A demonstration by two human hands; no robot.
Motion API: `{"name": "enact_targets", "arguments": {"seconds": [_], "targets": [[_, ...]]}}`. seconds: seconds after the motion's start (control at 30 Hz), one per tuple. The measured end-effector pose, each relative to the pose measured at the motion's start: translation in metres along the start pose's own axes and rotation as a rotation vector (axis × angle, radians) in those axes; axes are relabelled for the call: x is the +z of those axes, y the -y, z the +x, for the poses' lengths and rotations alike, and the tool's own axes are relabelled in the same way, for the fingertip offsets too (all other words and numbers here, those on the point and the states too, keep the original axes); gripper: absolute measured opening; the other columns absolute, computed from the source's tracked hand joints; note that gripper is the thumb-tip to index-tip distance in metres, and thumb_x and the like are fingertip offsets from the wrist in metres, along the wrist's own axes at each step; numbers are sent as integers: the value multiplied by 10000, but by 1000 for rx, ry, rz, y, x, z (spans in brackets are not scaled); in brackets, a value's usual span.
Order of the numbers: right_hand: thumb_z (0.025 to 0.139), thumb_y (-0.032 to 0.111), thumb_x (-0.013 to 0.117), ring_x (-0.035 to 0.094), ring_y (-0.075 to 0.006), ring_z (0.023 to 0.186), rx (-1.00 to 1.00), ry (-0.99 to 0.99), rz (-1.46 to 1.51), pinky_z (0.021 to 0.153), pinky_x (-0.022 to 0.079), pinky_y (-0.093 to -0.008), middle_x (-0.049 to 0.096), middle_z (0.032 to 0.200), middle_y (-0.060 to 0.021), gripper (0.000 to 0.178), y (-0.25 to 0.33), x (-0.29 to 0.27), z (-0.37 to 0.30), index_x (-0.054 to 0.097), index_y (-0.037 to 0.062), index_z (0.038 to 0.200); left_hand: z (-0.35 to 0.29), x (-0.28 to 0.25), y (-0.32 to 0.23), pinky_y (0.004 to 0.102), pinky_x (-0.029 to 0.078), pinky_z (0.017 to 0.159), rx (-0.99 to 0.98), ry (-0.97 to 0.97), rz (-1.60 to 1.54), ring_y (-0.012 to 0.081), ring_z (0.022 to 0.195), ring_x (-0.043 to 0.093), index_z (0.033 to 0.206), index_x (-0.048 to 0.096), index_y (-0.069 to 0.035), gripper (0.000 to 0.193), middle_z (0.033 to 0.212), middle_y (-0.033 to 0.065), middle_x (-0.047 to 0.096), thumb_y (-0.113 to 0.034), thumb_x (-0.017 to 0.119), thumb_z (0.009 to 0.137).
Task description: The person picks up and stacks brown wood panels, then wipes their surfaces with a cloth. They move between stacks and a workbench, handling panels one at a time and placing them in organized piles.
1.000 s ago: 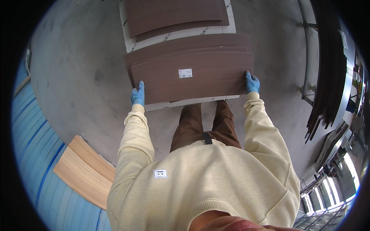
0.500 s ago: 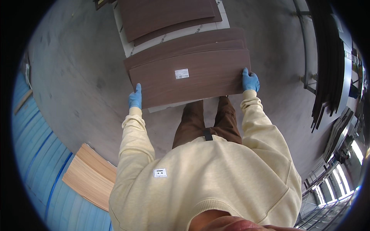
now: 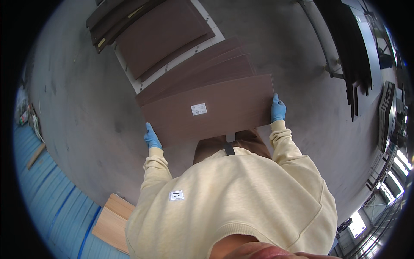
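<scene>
Held level in front of my body is a flat brown panel [image 3: 233, 103] with a white label [image 3: 199, 109] left of its middle. My left hand [image 3: 152, 136], in a blue glove, is closed on the panel's left end, thumb on top. At the other end my right hand [image 3: 278, 108], gloved the same, grips the right edge; its fingers underneath are hidden. Beyond the held panel, several similar brown panels [image 3: 202, 64] lie fanned in a stack, partly covered by it. Farther off, another pile of brown panels [image 3: 164, 34] rests on a pale printed sheet [image 3: 207, 46].
Darker brown boards [image 3: 116, 21] lie at the far left. A rack with long dark panels [image 3: 351, 52] stands along the right. At lower left are blue wrapped stacks [image 3: 56, 203] and light wood-coloured boards [image 3: 113, 220]. Grey floor [image 3: 90, 116] surrounds the panels.
The held panel has come nearer to my body and separated from the stack behind it, both hands still gripping it. My view has turned, so the far stacks appear tilted and shifted left.
</scene>
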State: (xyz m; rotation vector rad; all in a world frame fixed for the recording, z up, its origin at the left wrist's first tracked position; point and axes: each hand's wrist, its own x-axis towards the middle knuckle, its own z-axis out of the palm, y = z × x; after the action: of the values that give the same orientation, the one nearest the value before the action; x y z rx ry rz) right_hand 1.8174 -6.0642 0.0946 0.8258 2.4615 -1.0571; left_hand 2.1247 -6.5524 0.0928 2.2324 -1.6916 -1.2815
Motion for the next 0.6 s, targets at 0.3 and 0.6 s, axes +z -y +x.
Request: {"name": "enact_targets", "arguments": {"seconds": [0.3,0.6], "targets": [[982,585,590,594,-216,697,156,-136,-34,733,505,-419,703,764,-135,657,-97,-92,-8,735,-43,850,-31,60,27,433,527,998,3,117,285,373,1127,675,1232,671,102,960,1256,239,703,-790,525,909],[935,658,545,658,-449,1150,379,-250,-17,990,515,-476,713,1191,-254,683,-163,-170,-32,768,32,1094,-104,109,-28,432,588,911,259,423,170,315,1125,673,1402,566,55,742,1312,205,667,-563,608,994]]}}
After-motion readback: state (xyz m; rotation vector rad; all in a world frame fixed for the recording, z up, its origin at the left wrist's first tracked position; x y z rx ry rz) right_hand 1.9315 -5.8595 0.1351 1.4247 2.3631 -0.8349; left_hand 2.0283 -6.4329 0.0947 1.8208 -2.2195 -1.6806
